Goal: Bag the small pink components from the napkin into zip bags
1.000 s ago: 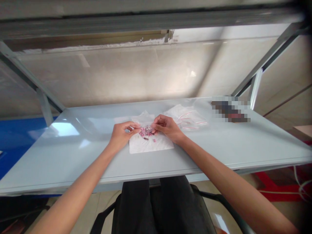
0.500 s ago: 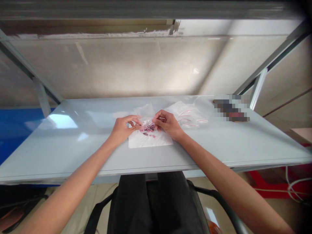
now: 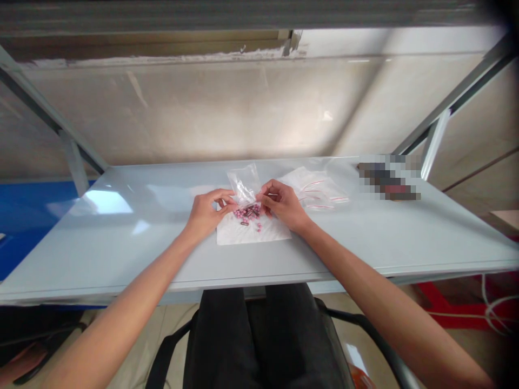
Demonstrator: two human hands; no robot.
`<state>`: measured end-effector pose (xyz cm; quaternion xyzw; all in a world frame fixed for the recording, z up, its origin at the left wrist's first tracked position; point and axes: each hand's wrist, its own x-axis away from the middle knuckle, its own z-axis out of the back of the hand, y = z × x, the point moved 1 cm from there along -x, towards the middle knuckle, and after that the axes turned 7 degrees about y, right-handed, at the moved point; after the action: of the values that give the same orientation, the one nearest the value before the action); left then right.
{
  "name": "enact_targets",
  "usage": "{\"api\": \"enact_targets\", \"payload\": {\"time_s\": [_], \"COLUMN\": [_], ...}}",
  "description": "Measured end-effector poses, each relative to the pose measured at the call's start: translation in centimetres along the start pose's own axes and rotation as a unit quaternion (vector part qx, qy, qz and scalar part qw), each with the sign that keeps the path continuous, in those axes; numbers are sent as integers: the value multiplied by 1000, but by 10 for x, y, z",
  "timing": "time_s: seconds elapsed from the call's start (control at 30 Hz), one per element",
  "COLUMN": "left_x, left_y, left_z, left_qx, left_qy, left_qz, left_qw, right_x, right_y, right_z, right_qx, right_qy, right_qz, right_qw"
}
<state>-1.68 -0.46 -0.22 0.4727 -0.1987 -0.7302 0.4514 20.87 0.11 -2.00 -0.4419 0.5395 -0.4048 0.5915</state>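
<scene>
A clear plastic bag (image 3: 245,181) stands tilted away from me, its near edge pinched from both sides. My left hand (image 3: 211,209) is closed on the bag's left side, thumb and fingertips together. On the other side my right hand (image 3: 283,204) grips the bag's right edge, its fingers bent. Just below the bag lies a small heap of pink beads (image 3: 250,212) with a few dark, tube-shaped pieces (image 3: 244,223) among them. They rest on a white sheet (image 3: 255,235), partly covered by my hands. Whether any beads are inside the bag I cannot tell.
Several clear bags with red seal lines (image 3: 320,194) lie right of my hands on the light grey table (image 3: 162,259). A blurred dark object (image 3: 389,181) sits at the back right. Metal posts (image 3: 436,140) rise at the table's ends.
The bag has been raised off the beads and now stands more upright, so more of the heap shows. Both hands have stayed almost in place.
</scene>
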Motion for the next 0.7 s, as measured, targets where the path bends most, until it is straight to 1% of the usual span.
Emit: {"api": "enact_targets", "payload": {"time_s": [0.07, 0.1, 0.13, 0.2, 0.23, 0.3, 0.37, 0.4, 0.43, 0.47, 0.5, 0.53, 0.57, 0.63, 0.67, 0.7], "left_x": [-1, -1, -1, -2, -2, -2, -2, -3, -3, -3, -3, -4, -4, -5, -6, -7], "left_y": [-2, -3, -4, -8, -9, -12, -14, -15, -15, -14, -14, -13, -12, -11, -11, -12], "left_z": [2, 4, 5, 7, 8, 9, 10, 10, 11, 11, 11, 11, 11, 10, 9, 9], "left_qx": [-17, -28, -39, -61, -71, -87, -97, -100, -102, -104, -106, -109, -111, -116, -118, -119], "left_qy": [29, 41, 49, 52, 51, 50, 54, 57, 58, 60, 62, 65, 68, 72, 70, 67], "left_qz": [-9, -16, -24, -39, -44, -49, -48, -46, -43, -40, -37, -35, -34, -31, -29, -24], "left_qw": [999, 999, 998, 996, 995, 994, 993, 992, 992, 992, 992, 991, 991, 990, 990, 990], "right_x": [-1, -2, -2, -1, 0, 2, 4, 4, 4, 4, 4, 3, 2, 0, 0, 0], "right_y": [-8, -12, -17, -26, -29, -35, -41, -44, -48, -51, -54, -56, -55, -48, -42, -35], "right_z": [11, 19, 30, 56, 71, 99, 120, 125, 127, 125, 118, 108, 95, 71, 63, 58], "right_qx": [21, 37, 55, 111, 153, 276, 412, 469, 519, 562, 600, 632, 654, 673, 681, 690], "right_qy": [58, 96, 135, 185, 190, 171, 128, 128, 143, 165, 186, 186, 164, 83, 44, 15], "right_qz": [20, 32, 40, 32, 20, 8, -2, -1, 8, 23, 46, 73, 102, 145, 141, 116], "right_qw": [998, 994, 989, 976, 970, 946, 902, 874, 843, 810, 777, 749, 732, 721, 717, 715]}}
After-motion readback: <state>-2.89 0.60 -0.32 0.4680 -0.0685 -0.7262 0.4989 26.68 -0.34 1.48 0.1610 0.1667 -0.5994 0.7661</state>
